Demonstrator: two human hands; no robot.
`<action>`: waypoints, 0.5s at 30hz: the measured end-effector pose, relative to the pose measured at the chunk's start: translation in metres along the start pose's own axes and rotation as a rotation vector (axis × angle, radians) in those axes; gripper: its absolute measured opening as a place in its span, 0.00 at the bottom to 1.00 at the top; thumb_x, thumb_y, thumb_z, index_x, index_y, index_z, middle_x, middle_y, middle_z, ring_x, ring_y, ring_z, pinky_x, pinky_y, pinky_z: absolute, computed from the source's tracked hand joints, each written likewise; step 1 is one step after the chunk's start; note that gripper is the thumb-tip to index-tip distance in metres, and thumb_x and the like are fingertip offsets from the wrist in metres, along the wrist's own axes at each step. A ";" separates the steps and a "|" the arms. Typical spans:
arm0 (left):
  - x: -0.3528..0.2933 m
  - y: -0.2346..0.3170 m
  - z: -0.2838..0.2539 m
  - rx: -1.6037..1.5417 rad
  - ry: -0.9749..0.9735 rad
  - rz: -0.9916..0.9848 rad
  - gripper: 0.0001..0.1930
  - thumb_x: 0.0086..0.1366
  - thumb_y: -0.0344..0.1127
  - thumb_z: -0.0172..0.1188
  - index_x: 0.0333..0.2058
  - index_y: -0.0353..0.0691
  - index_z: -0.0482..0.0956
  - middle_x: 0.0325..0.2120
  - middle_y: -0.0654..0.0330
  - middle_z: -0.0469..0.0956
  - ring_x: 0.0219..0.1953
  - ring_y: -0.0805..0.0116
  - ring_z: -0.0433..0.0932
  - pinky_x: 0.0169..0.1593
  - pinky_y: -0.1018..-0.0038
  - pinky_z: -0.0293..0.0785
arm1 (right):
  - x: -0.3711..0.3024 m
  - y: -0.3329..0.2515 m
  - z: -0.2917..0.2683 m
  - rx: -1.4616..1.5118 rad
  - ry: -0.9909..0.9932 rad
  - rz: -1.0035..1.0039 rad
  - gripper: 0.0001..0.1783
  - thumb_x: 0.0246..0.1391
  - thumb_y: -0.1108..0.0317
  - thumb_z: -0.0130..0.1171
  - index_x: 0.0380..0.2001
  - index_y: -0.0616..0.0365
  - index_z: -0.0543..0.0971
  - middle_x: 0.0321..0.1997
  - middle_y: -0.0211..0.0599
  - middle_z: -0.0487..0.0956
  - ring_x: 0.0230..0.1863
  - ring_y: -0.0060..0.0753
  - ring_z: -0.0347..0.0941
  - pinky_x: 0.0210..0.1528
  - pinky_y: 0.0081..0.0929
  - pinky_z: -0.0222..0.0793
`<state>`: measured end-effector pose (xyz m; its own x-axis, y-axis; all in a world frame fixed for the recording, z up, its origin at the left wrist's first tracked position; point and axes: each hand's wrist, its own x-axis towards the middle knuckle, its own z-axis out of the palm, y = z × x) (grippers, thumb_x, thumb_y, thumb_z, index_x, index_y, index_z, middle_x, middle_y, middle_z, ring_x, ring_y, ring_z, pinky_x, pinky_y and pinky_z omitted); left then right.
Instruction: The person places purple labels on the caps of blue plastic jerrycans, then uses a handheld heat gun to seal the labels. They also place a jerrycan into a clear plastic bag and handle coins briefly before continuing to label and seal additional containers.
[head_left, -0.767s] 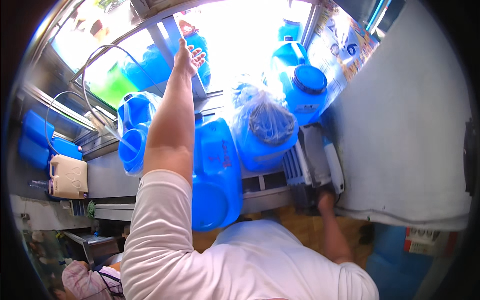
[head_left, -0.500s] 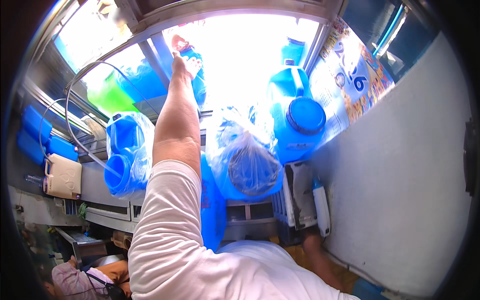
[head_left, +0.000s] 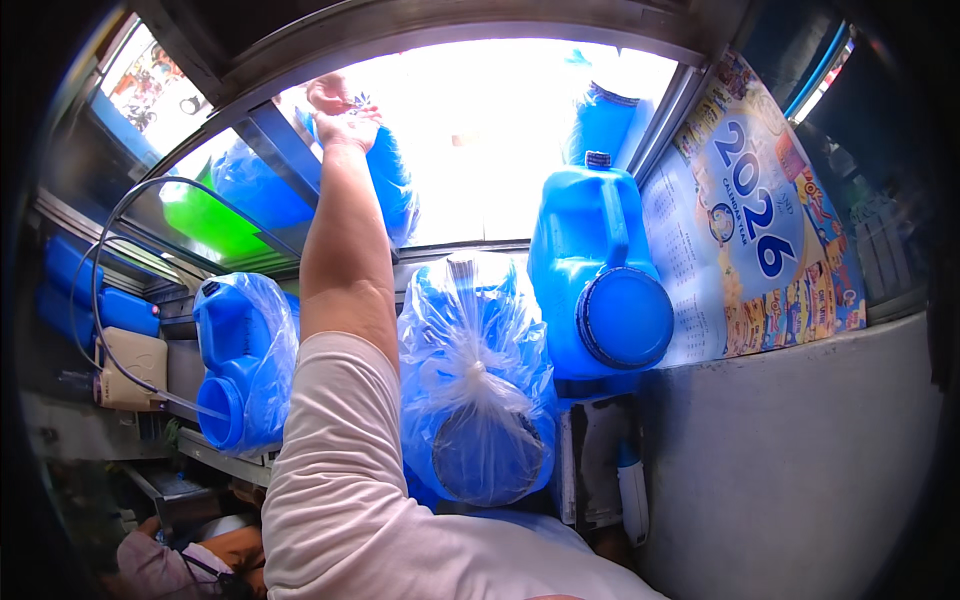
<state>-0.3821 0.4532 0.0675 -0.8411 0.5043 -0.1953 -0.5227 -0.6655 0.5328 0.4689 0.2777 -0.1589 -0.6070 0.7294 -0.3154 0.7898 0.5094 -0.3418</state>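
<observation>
My left arm, in a white sleeve, stretches up through the bright window opening. At its end my left hand [head_left: 350, 127] has its fingers spread, close to another person's hand [head_left: 327, 93] outside. Glare hides whether the two touch and whether anything small lies between them. Just beyond my wrist stands a plastic-wrapped blue water container [head_left: 390, 180]. Below the opening, right of my arm, sits a blue container in a knotted clear bag [head_left: 480, 400]. Beside it rests an unbagged blue water jug [head_left: 585, 250] with a handle and a big round lid. My right hand is out of view.
At left, a hose [head_left: 100, 260] runs into the open mouth of a bagged blue jug [head_left: 245, 350]. A beige jerrycan [head_left: 132, 368] stands farther left. A calendar poster [head_left: 740, 220] hangs above the grey wall [head_left: 780, 450]. Someone sits at lower left [head_left: 190, 565].
The view has tilted, so the jugs appear lower and more of the poster shows. My left hand has stayed outstretched near the other person's hand. My right forearm has left the view.
</observation>
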 end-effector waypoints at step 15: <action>-0.028 0.001 -0.022 0.020 -0.059 -0.136 0.19 0.66 0.36 0.41 0.53 0.33 0.64 0.46 0.39 0.66 0.46 0.51 0.70 0.57 0.57 0.71 | 0.001 0.000 -0.001 -0.026 0.025 -0.051 0.14 0.57 0.63 0.55 0.43 0.58 0.81 0.44 0.52 0.81 0.47 0.55 0.77 0.48 0.49 0.72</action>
<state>-0.3620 0.4266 0.0551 -0.7530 0.6209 -0.2178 -0.6275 -0.5780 0.5217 0.4683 0.2791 -0.1586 -0.6446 0.7130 -0.2760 0.7599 0.5580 -0.3333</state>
